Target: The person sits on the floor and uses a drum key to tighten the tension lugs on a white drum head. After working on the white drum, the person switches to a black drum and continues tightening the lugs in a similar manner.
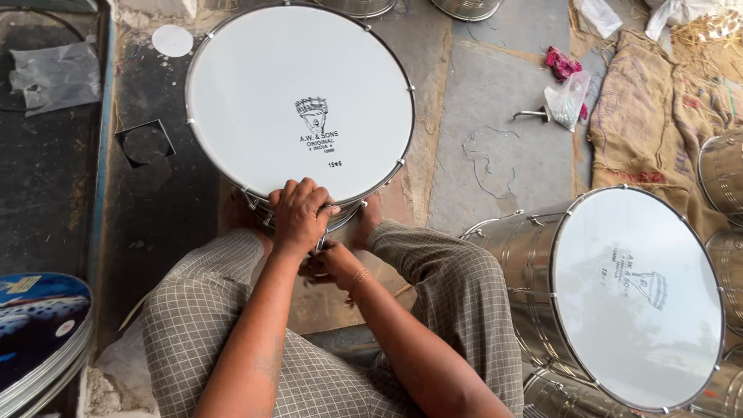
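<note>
A round drum (pixel 298 101) with a white skin and a metal rim stands upright on the floor between my knees. My left hand (pixel 300 213) rests on the near rim of the drum, fingers curled over its edge. Just below it, my right hand (pixel 329 265) is closed around something small at the drum's side, under the rim; what it holds is hidden by the left hand. A bangle sits on the right wrist.
A second white-skinned steel drum (pixel 619 298) lies on its side at the right, with more steel shells (pixel 724 174) behind it. Burlap sacks (pixel 658 108) cover the floor far right. Stacked printed discs (pixel 39 333) sit at lower left. A plastic bag (pixel 569 97) lies on the stone floor.
</note>
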